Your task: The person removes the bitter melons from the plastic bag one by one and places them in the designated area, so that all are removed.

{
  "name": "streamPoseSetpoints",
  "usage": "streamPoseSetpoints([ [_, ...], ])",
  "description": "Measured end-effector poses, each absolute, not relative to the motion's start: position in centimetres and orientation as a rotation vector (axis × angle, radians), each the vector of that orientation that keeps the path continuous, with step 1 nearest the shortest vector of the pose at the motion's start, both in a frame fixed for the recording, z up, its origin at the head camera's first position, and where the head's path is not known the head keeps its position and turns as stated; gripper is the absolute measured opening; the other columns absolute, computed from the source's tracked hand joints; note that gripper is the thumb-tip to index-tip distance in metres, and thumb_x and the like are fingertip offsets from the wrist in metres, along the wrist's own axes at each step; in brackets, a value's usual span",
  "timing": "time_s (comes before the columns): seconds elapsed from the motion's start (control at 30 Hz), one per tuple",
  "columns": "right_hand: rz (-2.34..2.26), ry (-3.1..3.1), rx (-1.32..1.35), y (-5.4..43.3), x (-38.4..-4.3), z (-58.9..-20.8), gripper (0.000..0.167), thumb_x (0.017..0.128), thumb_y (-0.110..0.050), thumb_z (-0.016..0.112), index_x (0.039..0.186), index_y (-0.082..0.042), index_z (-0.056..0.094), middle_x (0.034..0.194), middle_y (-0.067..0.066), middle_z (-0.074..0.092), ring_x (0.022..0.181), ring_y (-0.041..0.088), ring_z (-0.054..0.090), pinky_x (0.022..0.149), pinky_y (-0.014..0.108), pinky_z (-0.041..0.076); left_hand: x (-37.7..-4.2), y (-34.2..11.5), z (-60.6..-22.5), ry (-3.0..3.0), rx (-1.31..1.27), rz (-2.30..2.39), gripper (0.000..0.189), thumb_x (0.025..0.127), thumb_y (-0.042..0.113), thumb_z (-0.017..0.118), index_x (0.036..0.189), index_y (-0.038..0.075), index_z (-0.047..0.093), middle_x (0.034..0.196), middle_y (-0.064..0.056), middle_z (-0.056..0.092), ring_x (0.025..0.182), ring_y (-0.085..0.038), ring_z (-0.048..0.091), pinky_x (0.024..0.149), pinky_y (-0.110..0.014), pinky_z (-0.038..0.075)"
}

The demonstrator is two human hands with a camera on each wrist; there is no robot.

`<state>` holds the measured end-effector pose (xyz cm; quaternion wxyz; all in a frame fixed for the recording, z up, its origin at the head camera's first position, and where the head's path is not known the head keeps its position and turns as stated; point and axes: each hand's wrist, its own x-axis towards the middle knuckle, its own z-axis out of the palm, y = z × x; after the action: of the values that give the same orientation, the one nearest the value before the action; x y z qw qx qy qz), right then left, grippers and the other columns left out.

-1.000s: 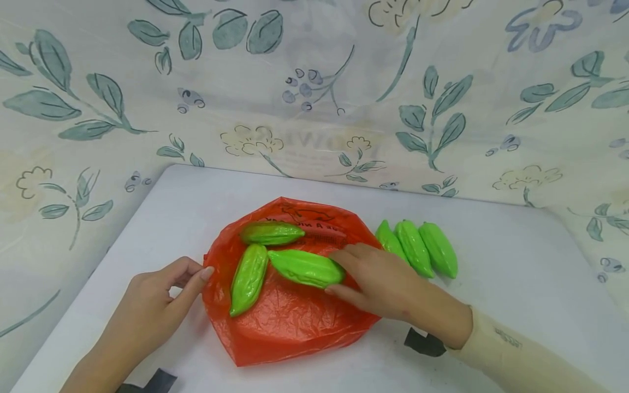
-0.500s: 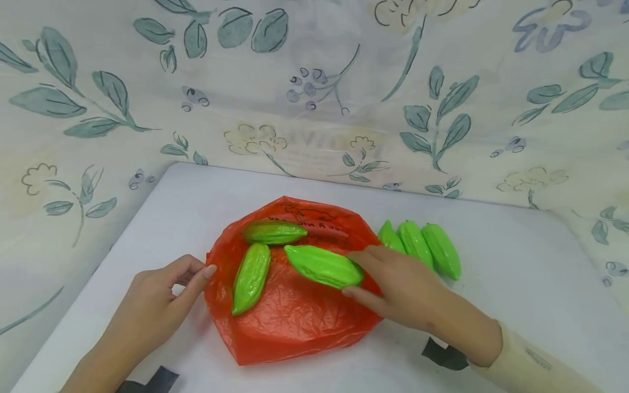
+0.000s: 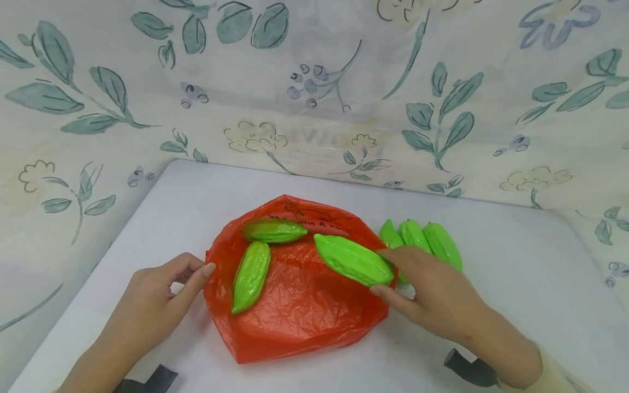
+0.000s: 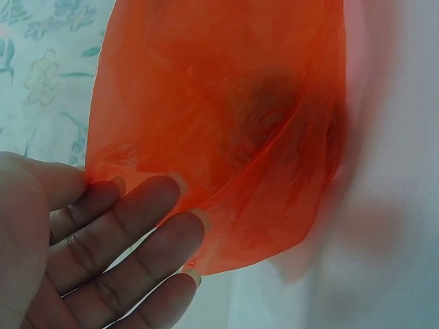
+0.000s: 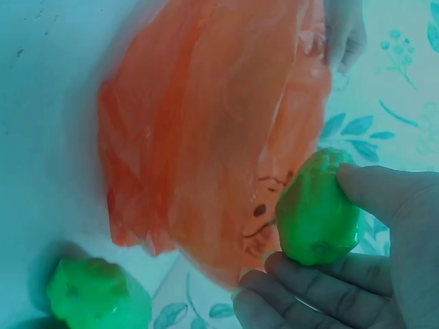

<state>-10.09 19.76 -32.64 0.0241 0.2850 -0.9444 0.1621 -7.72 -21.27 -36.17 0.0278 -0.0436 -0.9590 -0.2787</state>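
My right hand [image 3: 437, 289] grips a glossy green bitter gourd [image 3: 354, 259] between thumb and fingers, tilted over the right side of a red plastic bag [image 3: 304, 322]. In the right wrist view the gourd [image 5: 319, 209] shows its blunt end, with the thumb on one side and fingers below. The bag's mouth stands open. Inside it lie two more bitter gourds, one across the back [image 3: 274, 231] and one slanting at the left [image 3: 251, 277]. My left hand [image 3: 157, 305] pinches the bag's left rim; in the left wrist view its fingers [image 4: 137, 253] are spread along the red plastic.
Three more bitter gourds [image 3: 442, 245] lie side by side on the white table [image 3: 521, 262], right of the bag and partly behind my right hand. Dark straps [image 3: 472, 368] show at both wrists. A floral sheet [image 3: 314, 82] hangs behind the table.
My right hand has drawn the bitter gourd rightward, from near the two in the bag to the bag's right edge. My left hand stays at the left rim.
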Motion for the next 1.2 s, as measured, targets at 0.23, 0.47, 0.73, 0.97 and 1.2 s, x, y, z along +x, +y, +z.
streamPoseSetpoints([
  [0.23, 0.488, -2.907, 0.735, 21.5, -9.4, -32.2, 0.057, 0.089, -0.036, 0.084, 0.136, -0.010, 0.066, 0.127, 0.004, 0.071, 0.112, 0.026, 0.068, 0.085, 0.048, 0.061, -7.8, -21.3, -36.1, -2.954, -0.131, -0.861, 0.016, 0.103, 0.033, 0.068, 0.103, 0.017, 0.069, 0.090, 0.007, 0.074, 0.081, -0.014, 0.066, 0.069, -0.026, 0.058],
  [0.47, 0.510, -2.886, 0.598, 23.6, -9.2, -32.2, 0.058, 0.088, -0.033, 0.086, 0.135, -0.006, 0.065, 0.127, 0.011, 0.070, 0.113, 0.033, 0.067, 0.087, 0.053, 0.060, -7.6, -21.4, -36.0, -2.947, -0.134, -0.878, 0.017, 0.103, 0.032, 0.068, 0.104, 0.016, 0.069, 0.091, 0.005, 0.075, 0.082, -0.017, 0.068, 0.073, -0.045, 0.063],
  [0.73, 0.520, -2.870, 0.454, 26.2, -8.9, -32.6, 0.056, 0.089, -0.030, 0.085, 0.135, -0.004, 0.064, 0.116, 0.010, 0.073, 0.101, 0.033, 0.071, 0.077, 0.054, 0.060, -7.6, -21.4, -36.0, -2.952, -0.134, -0.875, 0.017, 0.104, 0.033, 0.067, 0.104, 0.016, 0.070, 0.092, 0.005, 0.075, 0.082, -0.016, 0.067, 0.072, -0.041, 0.063],
  [0.97, 0.531, -2.894, 0.303, 28.5, -9.2, -33.2, 0.058, 0.095, -0.039, 0.078, 0.135, 0.000, 0.063, 0.115, 0.020, 0.073, 0.100, 0.043, 0.070, 0.078, 0.063, 0.057, -7.7, -21.4, -35.9, -2.951, -0.148, -0.871, 0.016, 0.103, 0.033, 0.067, 0.104, 0.016, 0.070, 0.091, 0.006, 0.075, 0.081, -0.015, 0.066, 0.070, -0.031, 0.061],
  [1.2, 0.530, -2.921, 0.198, 30.2, -9.6, -33.9, 0.063, 0.097, -0.040, 0.075, 0.137, 0.006, 0.059, 0.113, 0.026, 0.072, 0.100, 0.050, 0.070, 0.083, 0.068, 0.053, -7.7, -21.3, -36.0, -2.946, -0.151, -0.876, 0.016, 0.103, 0.032, 0.067, 0.104, 0.015, 0.070, 0.092, 0.004, 0.075, 0.081, -0.016, 0.067, 0.072, -0.043, 0.063],
])
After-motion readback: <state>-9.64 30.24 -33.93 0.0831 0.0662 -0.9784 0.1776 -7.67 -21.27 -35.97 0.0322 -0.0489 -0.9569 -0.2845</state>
